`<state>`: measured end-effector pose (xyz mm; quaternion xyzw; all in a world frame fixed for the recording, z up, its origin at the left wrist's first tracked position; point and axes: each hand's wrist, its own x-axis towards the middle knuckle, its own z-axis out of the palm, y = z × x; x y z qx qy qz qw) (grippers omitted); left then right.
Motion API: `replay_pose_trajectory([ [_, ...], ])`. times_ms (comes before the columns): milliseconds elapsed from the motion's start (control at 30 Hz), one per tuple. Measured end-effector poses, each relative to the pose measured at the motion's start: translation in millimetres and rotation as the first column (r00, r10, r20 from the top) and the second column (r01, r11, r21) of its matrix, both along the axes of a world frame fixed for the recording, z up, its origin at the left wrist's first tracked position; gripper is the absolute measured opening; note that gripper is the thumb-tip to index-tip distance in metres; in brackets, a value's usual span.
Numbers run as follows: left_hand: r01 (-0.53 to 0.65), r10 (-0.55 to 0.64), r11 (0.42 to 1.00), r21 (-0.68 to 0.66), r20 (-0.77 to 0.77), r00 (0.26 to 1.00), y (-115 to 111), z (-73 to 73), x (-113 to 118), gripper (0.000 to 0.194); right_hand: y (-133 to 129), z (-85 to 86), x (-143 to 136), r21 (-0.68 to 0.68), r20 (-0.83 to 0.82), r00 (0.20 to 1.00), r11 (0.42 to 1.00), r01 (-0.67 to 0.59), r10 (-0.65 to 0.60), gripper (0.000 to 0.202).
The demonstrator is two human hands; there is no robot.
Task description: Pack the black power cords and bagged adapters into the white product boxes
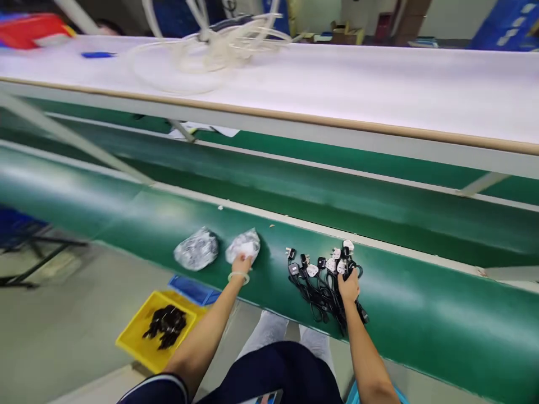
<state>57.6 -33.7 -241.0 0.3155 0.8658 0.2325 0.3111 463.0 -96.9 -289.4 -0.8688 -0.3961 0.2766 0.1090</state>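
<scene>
My left hand, with a pale bangle at the wrist, has its fingers closed on the near edge of a clear plastic bag; something white shows at the fingers. To its left lies a second, fuller plastic bag, apart from the hand. On the right, my right hand is closed around a black power cord with a plug, at the right side of a bunch of black power cords. Several of these have white-faced three-pin plugs. The right fingertips are partly hidden.
Both hands work over a green belt-like surface. Above its far side runs a white shelf bearing coiled clear tubing and a blue pen. A yellow bin with dark items stands on the floor, beside a blue container.
</scene>
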Motion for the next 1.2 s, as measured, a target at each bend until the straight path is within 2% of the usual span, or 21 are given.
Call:
replay_pose_trajectory([
  [100, -0.047, 0.028, 0.994, 0.101, 0.182, 0.983, 10.2, 26.4, -24.8, 0.02, 8.7, 25.9, -35.5, 0.089, 0.065, 0.997, 0.995, -0.049, 0.043, 0.07],
  [167, -0.06, 0.003, 0.981, 0.183, 0.298, 0.955, 12.6, 47.3, -40.5, 0.019, 14.8, 52.3, -77.7, 0.264, 0.02, 0.982, 0.946, -0.186, 0.188, 0.063],
  [233, -0.046, -0.066, 0.965, 0.258, 0.411, 0.909, 9.1, 68.7, -49.8, 0.021, 19.1, 83.8, -135.7, 0.463, -0.078, 0.894, 0.811, -0.359, 0.44, 0.055],
  [300, -0.002, -0.172, 0.947, 0.321, 0.514, 0.84, 0.4, 88.4, -51.8, 0.025, 23.1, 114.9, -199.5, 0.594, -0.114, 0.734, 0.638, -0.489, 0.669, 0.05],
  [333, 0.028, -0.23, 0.938, 0.346, 0.558, 0.798, -5.1, 96.9, -51.1, 0.029, 25.5, 128.3, -229.0, 0.628, -0.097, 0.662, 0.562, -0.539, 0.743, 0.047],
  [400, 0.089, -0.334, 0.916, 0.39, 0.623, 0.708, -15.8, 110.8, -49.5, 0.037, 30.5, 147.5, -275.6, 0.644, -0.053, 0.572, 0.466, -0.606, 0.818, 0.036],
  [433, 0.117, -0.377, 0.905, 0.409, 0.644, 0.666, -20.3, 116.1, -50.0, 0.041, 32.6, 152.8, -291.1, 0.64, -0.044, 0.558, 0.453, -0.621, 0.828, 0.031],
  [500, 0.163, -0.44, 0.885, 0.436, 0.67, 0.598, -26.3, 123.3, -55.7, 0.048, 34.5, 155.9, -307.0, 0.636, -0.081, 0.583, 0.492, -0.595, 0.808, 0.029],
  [567, 0.221, -0.498, 0.862, 0.456, 0.685, 0.531, -28.4, 125.9, -67.2, 0.056, 32.6, 152.7, -309.1, 0.636, -0.162, 0.64, 0.576, -0.514, 0.751, 0.031],
  [633, 0.308, -0.568, 0.823, 0.478, 0.676, 0.47, -28.0, 123.9, -81.0, 0.058, 27.6, 148.6, -306.8, 0.629, -0.232, 0.662, 0.629, -0.457, 0.713, 0.032],
  [700, 0.419, -0.644, 0.764, 0.49, 0.624, 0.443, -26.6, 118.0, -92.8, 0.052, 21.0, 146.9, -307.1, 0.628, -0.268, 0.624, 0.624, -0.465, 0.734, 0.031],
  [800, 0.594, -0.756, 0.653, 0.471, 0.461, 0.466, -23.8, 106.6, -102.8, 0.037, 11.5, 148.8, -314.2, 0.646, -0.312, 0.555, 0.6, -0.472, 0.771, 0.03],
  [867, 0.67, -0.807, 0.59, 0.452, 0.367, 0.463, -20.0, 100.0, -106.7, 0.02, 6.8, 150.1, -318.5, 0.648, -0.339, 0.559, 0.619, -0.445, 0.757, 0.032],
  [900, 0.684, -0.814, 0.58, 0.443, 0.337, 0.472, -16.9, 97.0, -108.9, 0.013, 4.9, 150.0, -319.0, 0.643, -0.347, 0.576, 0.635, -0.428, 0.74, 0.033],
  [967, 0.677, -0.795, 0.606, 0.418, 0.284, 0.535, -8.2, 90.9, -114.9, 0.008, 1.5, 147.6, -315.6, 0.626, -0.357, 0.643, 0.685, -0.374, 0.678, 0.037],
  [1033, 0.634, -0.733, 0.673, 0.382, 0.225, 0.642, 2.2, 83.4, -121.4, 0.008, -1.6, 141.9, -307.4, 0.589, -0.388, 0.737, 0.764, -0.262, 0.553, 0.042],
  [1100, 0.581, -0.659, 0.739, 0.341, 0.191, 0.727, 10.1, 74.2, -125.0, 0.009, -4.0, 133.3, -297.8, 0.536, -0.437, 0.798, 0.832, -0.141, 0.416, 0.049],
  [1200, 0.548, -0.614, 0.78, 0.304, 0.2, 0.763, 11.3, 60.2, -118.9, 0.013, -5.1, 119.0, -289.1, 0.46, -0.485, 0.817, 0.886, -0.066, 0.313, 0.058],
])
